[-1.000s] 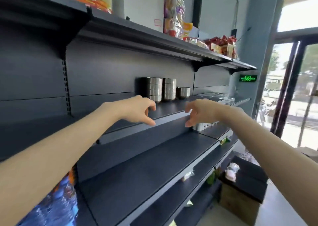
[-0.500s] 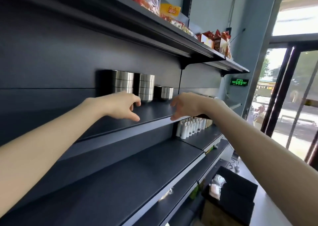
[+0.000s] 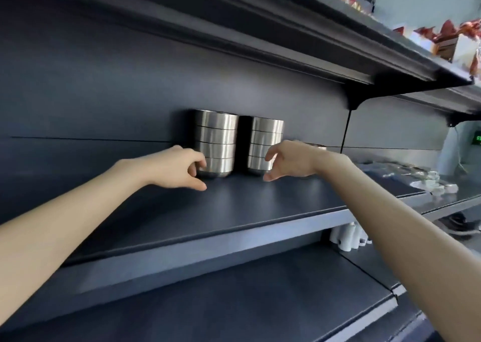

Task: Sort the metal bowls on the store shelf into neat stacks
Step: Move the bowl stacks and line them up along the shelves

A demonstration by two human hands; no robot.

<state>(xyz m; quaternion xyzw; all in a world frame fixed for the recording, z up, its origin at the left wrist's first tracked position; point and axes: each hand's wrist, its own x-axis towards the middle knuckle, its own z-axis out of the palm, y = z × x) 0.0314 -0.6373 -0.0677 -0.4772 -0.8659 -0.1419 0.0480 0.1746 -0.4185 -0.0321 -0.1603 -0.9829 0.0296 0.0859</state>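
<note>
Two stacks of shiny metal bowls stand at the back of the dark shelf (image 3: 234, 211). The left stack (image 3: 217, 138) is a little taller than the right stack (image 3: 266, 136). My left hand (image 3: 177, 168) is by the bottom bowl of the left stack, fingers curled and apart, holding nothing. My right hand (image 3: 291, 160) hovers just in front of the lower bowls of the right stack, fingers spread. A further bowl (image 3: 316, 147) shows only as a sliver behind my right wrist.
An upper shelf (image 3: 312, 50) overhangs the bowls and carries packaged snacks (image 3: 453, 42) at the right. White bottles (image 3: 346, 237) stand on the lower shelf at the right. Small wrapped items (image 3: 421, 180) lie farther right on the bowls' shelf.
The camera has come closer to the shelf. Both hands have moved forward from the shelf's front edge to the bases of the two bowl stacks.
</note>
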